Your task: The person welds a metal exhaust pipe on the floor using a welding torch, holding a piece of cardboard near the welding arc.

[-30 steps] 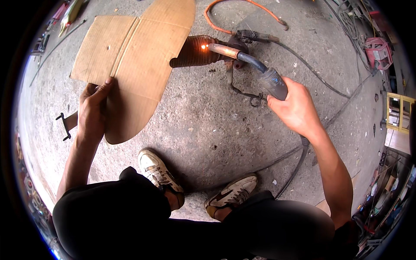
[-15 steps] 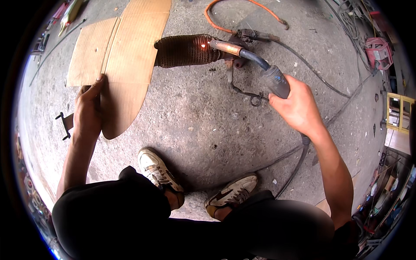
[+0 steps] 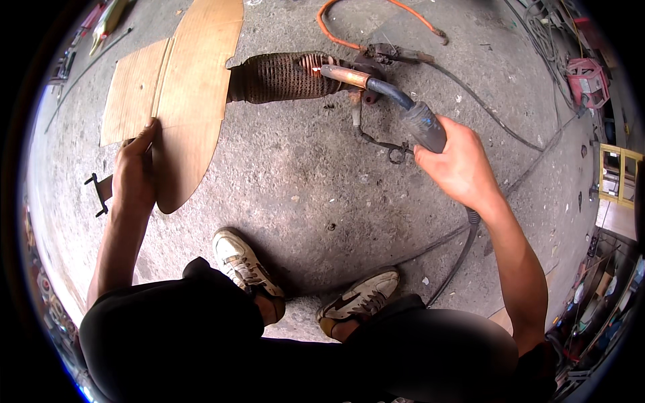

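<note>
My right hand [image 3: 463, 164] is wrapped round the dark handle of a welding torch [image 3: 424, 127]. Its copper nozzle [image 3: 346, 75] points left at a rusty braided flex pipe [image 3: 279, 77] lying on the floor. A small red-orange glow shows on the pipe at the torch's tip. With my left hand [image 3: 136, 173], thumb on top, I grip a cut cardboard sheet [image 3: 191, 94]. The sheet hides the pipe's left end. A black bracket-like piece [image 3: 101, 195] sticks out beside my left wrist; whether I hold it too, I cannot tell.
A cable clamp [image 3: 386, 54] lies by the pipe's right end, its cable running right. An orange hose [image 3: 322, 23] curls beyond it. A red machine [image 3: 586, 82] and a yellow frame [image 3: 621, 174] stand at the right. My shoes [image 3: 363, 299] are on the concrete floor [image 3: 282, 181].
The cardboard has shifted left and tilted, baring more of the pipe. The torch has moved slightly left, and the glow at its tip has changed shape.
</note>
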Demonstrator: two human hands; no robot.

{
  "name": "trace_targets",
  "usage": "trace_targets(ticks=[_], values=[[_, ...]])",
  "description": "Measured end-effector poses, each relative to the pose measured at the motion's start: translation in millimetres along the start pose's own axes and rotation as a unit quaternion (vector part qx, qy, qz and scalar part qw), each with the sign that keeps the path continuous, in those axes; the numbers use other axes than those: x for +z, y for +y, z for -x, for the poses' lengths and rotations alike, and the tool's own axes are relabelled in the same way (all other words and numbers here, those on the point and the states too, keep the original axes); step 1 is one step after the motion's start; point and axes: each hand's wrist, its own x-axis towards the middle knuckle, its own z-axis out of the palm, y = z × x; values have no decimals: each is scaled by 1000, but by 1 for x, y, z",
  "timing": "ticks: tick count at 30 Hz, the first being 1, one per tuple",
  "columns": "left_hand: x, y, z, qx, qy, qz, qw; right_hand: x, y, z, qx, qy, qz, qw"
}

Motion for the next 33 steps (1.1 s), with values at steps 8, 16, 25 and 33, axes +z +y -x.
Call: trace_targets(ticks=[8, 16, 25, 33], values=[[-5, 1, 0, -9, -20, -13, 1000, -2, -7, -1, 13, -11, 5, 1000], [14, 11, 18, 24, -50, -130, 990, -1, -5, -2, 3, -3, 7, 1000], [28, 13, 31, 20, -109, -151, 982, -2, -8, -1, 6, -11, 0, 1000], [29, 7, 29, 29, -115, -119, 986, -2, -9, -1, 2, -8, 3, 1000]])
